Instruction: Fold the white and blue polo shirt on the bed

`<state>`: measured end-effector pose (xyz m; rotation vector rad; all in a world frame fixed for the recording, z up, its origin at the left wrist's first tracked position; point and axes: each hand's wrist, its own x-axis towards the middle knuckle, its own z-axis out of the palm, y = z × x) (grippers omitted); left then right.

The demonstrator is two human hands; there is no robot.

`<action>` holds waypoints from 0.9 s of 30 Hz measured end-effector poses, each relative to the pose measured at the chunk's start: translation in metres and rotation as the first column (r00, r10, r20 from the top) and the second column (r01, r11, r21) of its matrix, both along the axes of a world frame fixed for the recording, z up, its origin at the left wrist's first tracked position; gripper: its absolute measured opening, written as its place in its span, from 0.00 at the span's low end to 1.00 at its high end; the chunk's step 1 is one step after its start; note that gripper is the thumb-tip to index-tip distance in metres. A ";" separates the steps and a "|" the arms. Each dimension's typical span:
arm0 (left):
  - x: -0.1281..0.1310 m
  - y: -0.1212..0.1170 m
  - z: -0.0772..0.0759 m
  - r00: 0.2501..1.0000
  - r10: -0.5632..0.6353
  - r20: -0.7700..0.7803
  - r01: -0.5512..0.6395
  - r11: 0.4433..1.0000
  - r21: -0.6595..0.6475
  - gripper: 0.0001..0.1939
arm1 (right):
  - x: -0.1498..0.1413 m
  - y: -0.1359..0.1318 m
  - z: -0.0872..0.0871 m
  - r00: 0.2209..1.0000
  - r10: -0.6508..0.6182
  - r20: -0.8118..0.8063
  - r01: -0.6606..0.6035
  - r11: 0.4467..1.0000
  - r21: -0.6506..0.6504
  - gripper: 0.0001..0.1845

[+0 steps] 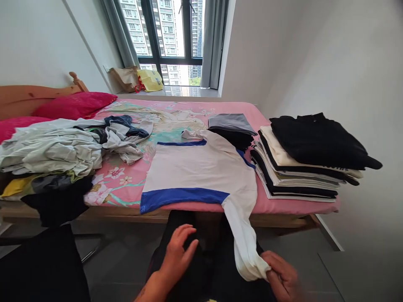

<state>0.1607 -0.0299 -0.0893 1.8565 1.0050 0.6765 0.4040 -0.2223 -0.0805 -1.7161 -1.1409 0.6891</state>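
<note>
Head view. My right hand [280,274]: closed on the cuff of the white shirt's [201,167] hanging sleeve [244,239], below the bed [283,205] edge. My left hand [179,251]: open, empty, fingers spread beside that sleeve. Shirt: flat on the bed, blue hem toward me, collar toward the window, long axis running away from me. Step, judged: sleeve folding; next calls for lifting the sleeve across the body. Folded stack [302,167]: right of shirt.

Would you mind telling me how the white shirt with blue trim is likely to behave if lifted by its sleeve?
The white shirt looks floppy: its sleeve already droops off the bed edge into the right hand. It would probably trail and lose its flat shape. It seems light, being thin fabric.
</note>
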 end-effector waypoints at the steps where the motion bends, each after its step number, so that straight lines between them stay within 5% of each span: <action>1: -0.017 0.016 -0.006 0.987 0.162 -0.009 -0.162 0.986 0.040 0.15 | 0.006 -0.005 0.000 0.999 0.026 0.035 -0.025 0.999 -0.039 0.14; 4: -0.062 0.066 -0.022 0.800 0.601 0.006 -0.600 0.799 -0.039 0.21 | 0.017 -0.012 -0.007 0.989 -0.033 0.144 0.058 0.983 -0.174 0.17; 6: -0.083 0.093 -0.027 0.672 0.740 -0.006 -0.720 0.651 -0.239 0.24 | 0.018 -0.008 -0.018 0.978 -0.112 0.177 0.149 0.966 -0.213 0.18; 8: -0.093 0.112 -0.029 0.639 0.769 -0.021 -0.696 0.566 -0.442 0.23 | 0.016 0.001 -0.031 0.967 -0.207 0.148 0.234 0.953 -0.195 0.15; 11: -0.094 0.131 -0.028 0.685 0.728 0.013 -0.534 0.514 -0.671 0.18 | 0.013 0.018 -0.046 0.942 -0.335 -0.019 0.328 0.931 -0.161 0.04; 14: -0.091 0.143 -0.027 0.694 0.713 0.100 -0.375 0.477 -0.795 0.10 | 0.017 0.035 -0.056 0.895 -0.394 -0.211 0.372 0.918 -0.138 0.16; 18: -0.093 0.150 -0.031 0.571 0.799 0.189 -0.466 0.505 -0.727 0.08 | 0.033 0.057 -0.066 0.776 -0.491 -0.396 0.477 0.868 -0.140 0.24; 21: -0.100 0.147 -0.034 0.566 0.786 0.250 -0.525 0.577 -0.625 0.13 | 0.050 0.076 -0.075 0.666 -0.509 -0.546 0.483 0.851 -0.206 0.28; 24: -0.106 0.141 -0.034 0.675 0.670 0.310 -0.495 0.722 -0.483 0.23 | 0.061 0.090 -0.079 0.618 -0.366 -0.696 0.281 0.930 -0.239 0.29; 27: -0.109 0.138 -0.033 0.846 0.491 0.207 -0.419 0.854 -0.309 0.33 | 0.064 0.095 -0.079 0.612 -0.236 -0.755 0.054 0.965 -0.258 0.27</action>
